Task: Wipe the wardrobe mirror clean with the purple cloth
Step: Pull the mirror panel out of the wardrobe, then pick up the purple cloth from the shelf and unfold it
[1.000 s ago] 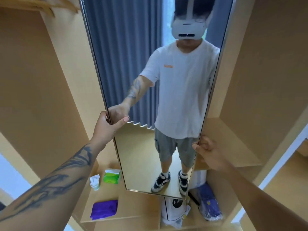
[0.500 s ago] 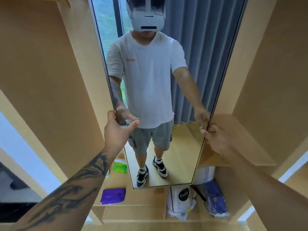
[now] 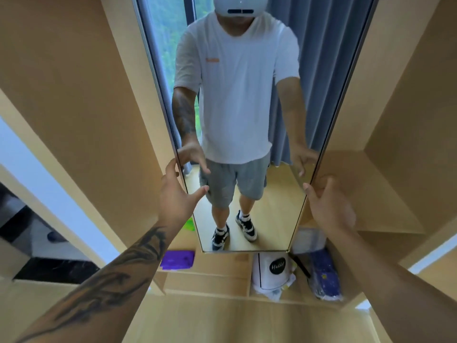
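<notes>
A wooden wardrobe [image 3: 74,100] is seen open, its side panels sloping away to either side; a tall mirror [image 3: 259,189] is set upright in the middle, framed by a thin metal edge, with open shelf space left and right of it. A person in a white shirt and grey shorts is reflected in the glass; curtain and window are reflected behind. The left hand [image 3: 178,194] is held at the mirror's left edge, fingers spread and relaxed, thumb stretched across the glass face, nothing gripped; whether the edge is touched cannot be told. The right hand [image 3: 329,204] is held at the right edge, fingers loosely extended beside the frame, nothing pinched. A white bag [image 3: 272,271] is stood below the mirror's bottom edge; a blue packet [image 3: 324,273] is laid just right of it. The purple cloth [image 3: 177,259] is laid flat on a low shelf [image 3: 217,263] at lower left, well apart from both hands; a green item [image 3: 190,224] is partly hidden above it.
</notes>
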A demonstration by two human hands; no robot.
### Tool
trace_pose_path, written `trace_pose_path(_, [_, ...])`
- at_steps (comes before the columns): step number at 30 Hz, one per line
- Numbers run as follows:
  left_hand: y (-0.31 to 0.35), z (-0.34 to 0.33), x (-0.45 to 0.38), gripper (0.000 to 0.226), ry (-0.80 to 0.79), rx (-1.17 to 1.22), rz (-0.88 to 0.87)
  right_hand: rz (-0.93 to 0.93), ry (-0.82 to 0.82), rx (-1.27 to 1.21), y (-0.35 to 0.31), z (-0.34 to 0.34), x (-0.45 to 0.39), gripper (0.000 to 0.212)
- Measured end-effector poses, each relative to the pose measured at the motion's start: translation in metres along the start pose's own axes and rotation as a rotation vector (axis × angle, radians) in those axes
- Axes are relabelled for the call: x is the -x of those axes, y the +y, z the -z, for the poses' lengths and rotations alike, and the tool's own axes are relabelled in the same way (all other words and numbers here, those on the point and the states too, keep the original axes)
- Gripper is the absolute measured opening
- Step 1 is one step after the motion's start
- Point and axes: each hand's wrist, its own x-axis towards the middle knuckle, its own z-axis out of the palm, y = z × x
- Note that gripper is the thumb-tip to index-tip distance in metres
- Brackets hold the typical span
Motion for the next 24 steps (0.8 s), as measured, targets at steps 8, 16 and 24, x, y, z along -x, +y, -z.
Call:
trace_pose_path(8, [-0.082, -0.021, 0.08, 0.095, -0.162, -0.128, 0.111, 0.192, -0.159, 0.03, 0.014, -0.061, 0.057, 0.047])
trace_pose_path(16, [-0.164, -0.023, 0.094, 0.088, -0.358, -0.197, 0.206, 0.272, -0.482, 0.142, -0.031, -0.152, 0.115, 0.044])
trace_pose_path(24, [-0.296, -0.013, 0.071, 0.07, -0.485, -0.221, 0.331, 0.369, -0.716, 0.227, -0.093, -0.288, 0.157, 0.036])
